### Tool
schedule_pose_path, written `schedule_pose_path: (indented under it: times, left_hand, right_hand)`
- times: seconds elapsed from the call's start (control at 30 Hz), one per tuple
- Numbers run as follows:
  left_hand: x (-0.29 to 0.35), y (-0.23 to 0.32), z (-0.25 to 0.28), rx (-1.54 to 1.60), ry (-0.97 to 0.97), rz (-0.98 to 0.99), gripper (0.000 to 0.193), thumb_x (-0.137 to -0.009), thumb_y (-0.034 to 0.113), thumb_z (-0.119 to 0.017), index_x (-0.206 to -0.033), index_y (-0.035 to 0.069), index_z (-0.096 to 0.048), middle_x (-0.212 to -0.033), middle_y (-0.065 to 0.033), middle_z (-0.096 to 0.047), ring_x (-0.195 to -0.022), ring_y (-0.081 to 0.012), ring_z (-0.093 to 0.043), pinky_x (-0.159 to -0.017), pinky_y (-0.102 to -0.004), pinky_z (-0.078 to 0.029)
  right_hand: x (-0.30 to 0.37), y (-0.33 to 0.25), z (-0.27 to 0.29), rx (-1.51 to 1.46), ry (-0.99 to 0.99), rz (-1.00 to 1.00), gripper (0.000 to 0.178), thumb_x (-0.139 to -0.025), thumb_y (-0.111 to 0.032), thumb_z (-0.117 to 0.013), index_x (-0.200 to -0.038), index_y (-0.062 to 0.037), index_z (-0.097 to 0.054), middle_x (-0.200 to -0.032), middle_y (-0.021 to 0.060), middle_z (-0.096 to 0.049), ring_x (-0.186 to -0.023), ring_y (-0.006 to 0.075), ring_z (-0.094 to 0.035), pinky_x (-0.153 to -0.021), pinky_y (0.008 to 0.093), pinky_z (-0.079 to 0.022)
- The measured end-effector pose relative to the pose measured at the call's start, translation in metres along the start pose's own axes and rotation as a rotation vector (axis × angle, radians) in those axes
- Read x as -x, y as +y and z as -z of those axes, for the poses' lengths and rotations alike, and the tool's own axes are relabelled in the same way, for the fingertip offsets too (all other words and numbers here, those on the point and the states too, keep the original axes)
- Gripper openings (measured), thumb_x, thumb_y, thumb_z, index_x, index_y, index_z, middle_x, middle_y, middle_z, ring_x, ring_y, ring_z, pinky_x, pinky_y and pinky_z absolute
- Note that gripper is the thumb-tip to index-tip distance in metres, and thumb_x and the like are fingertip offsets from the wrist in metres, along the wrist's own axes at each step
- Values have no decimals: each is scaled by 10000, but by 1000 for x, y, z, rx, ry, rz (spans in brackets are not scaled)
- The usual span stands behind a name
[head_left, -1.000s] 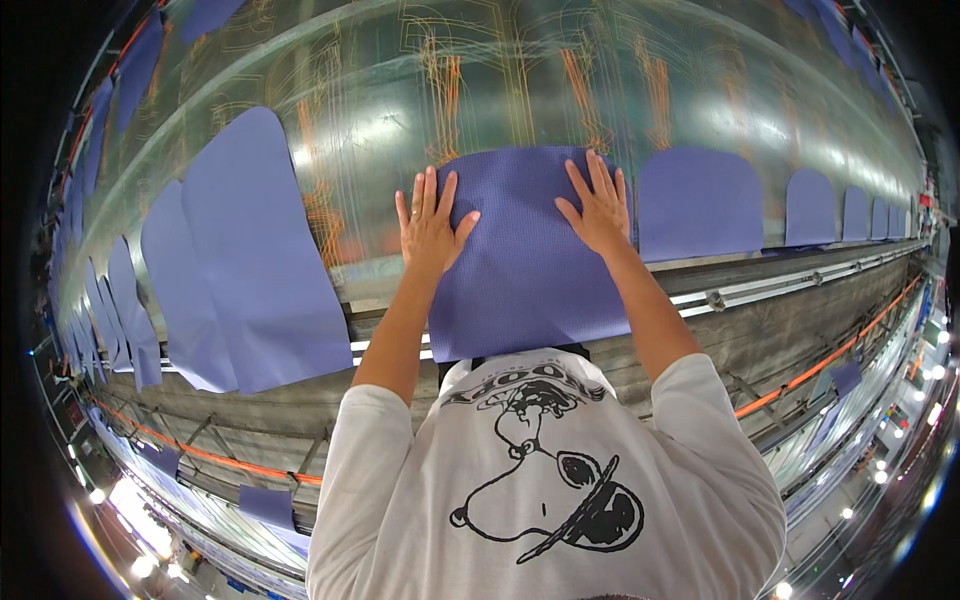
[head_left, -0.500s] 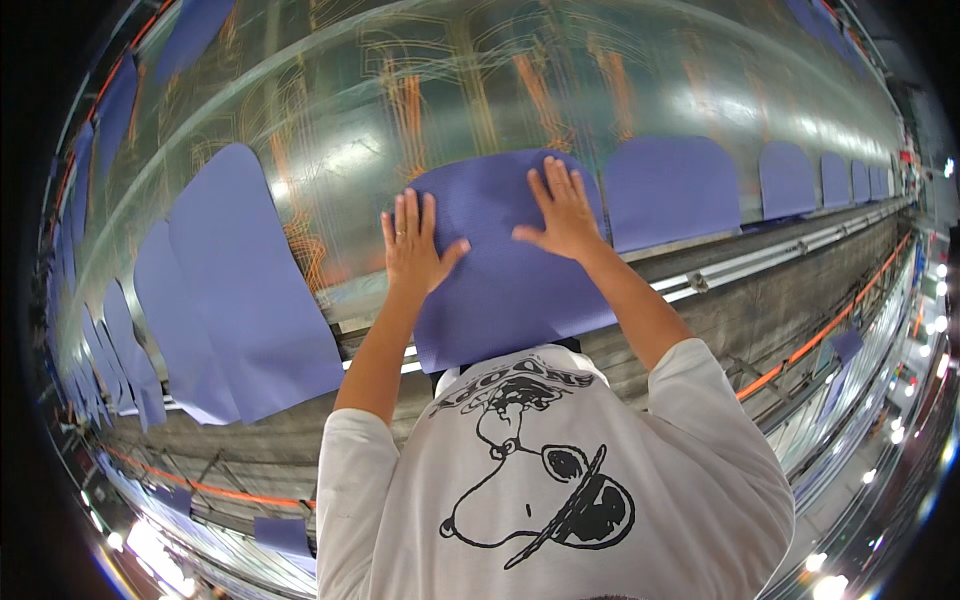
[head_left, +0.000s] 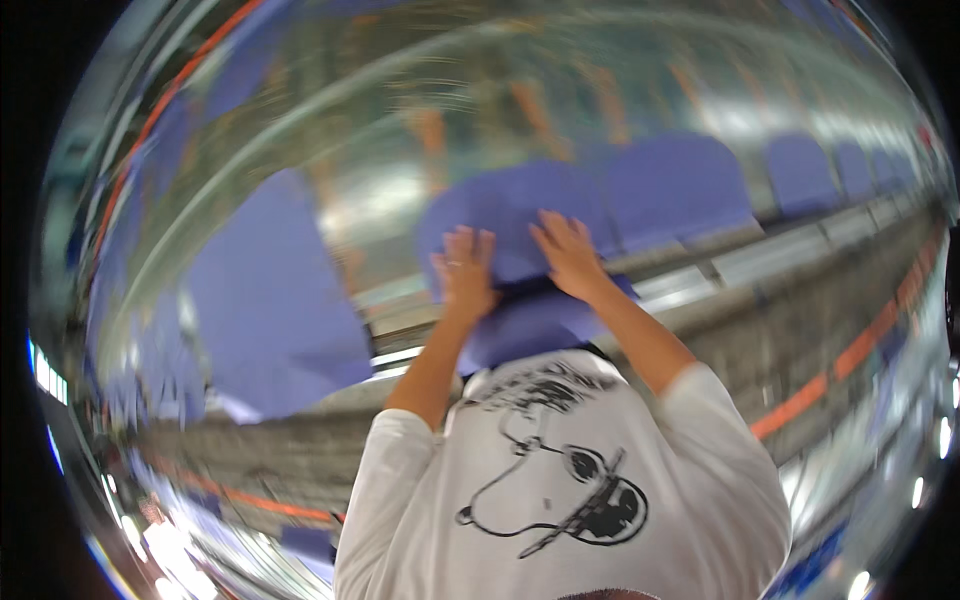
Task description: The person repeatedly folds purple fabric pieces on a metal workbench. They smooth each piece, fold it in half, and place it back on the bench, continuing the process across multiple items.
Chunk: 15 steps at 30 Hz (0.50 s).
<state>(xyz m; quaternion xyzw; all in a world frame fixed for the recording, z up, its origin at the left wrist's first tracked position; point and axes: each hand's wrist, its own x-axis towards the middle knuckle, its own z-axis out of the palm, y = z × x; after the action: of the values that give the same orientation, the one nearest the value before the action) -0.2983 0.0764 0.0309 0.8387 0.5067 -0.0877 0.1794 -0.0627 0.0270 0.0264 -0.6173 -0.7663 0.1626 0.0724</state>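
Note:
A purple, round-topped sheet [head_left: 510,195] lies on the shiny table in front of me. Its near part bends over the table's edge, with a dark crease below my hands. Flat on the sheet's left side rests my left hand [head_left: 466,278], fingers stretched upward, a ring on one of them. My right hand [head_left: 572,258] lies across the sheet's right side with fingers extended. Neither hand grips anything; both press or rest on the surface. Motion blurs the picture somewhat.
The greenish table [head_left: 380,190] carries orange and yellow line markings. To the right, a similar purple sheet [head_left: 675,190] adjoins mine, with several more beyond. A larger purple sheet [head_left: 270,300] hangs over the edge at left. A metal rail [head_left: 675,288] runs along the near edge.
Both hands have slid toward me on the purple sheet, from its upper part to near the table's edge. A crease now shows across it. The whole view has shifted and blurred.

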Motion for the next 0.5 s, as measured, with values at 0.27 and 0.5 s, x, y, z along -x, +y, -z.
schedule_pose_path:
  times: [0.27, 0.5]
  left_hand:
    - [87, -18, -8, 369, -203, -162, 577, -888, 444, -722, -1299, 45, -651, -1116, -227, -695, -1121, -416, -651, -972, -497, -507]
    - [114, 13, -40, 658, 296, 46, 561, -932, 425, -704, -1273, -19, -673, -1228, -232, -677, -1171, -402, -638, -1028, -470, -496]
  right_hand:
    - [131, 53, -21, -320, -80, 63, 648, -864, -398, -804, -1298, 53, -636, -1332, 276, -623, -1249, 458, -568, -1081, 511, -429]
    - [102, 55, -7, -269, 0, -100, 411, -980, -267, -666, -1200, 80, -667, -1233, 265, -672, -1168, 439, -620, -1013, 483, -477]
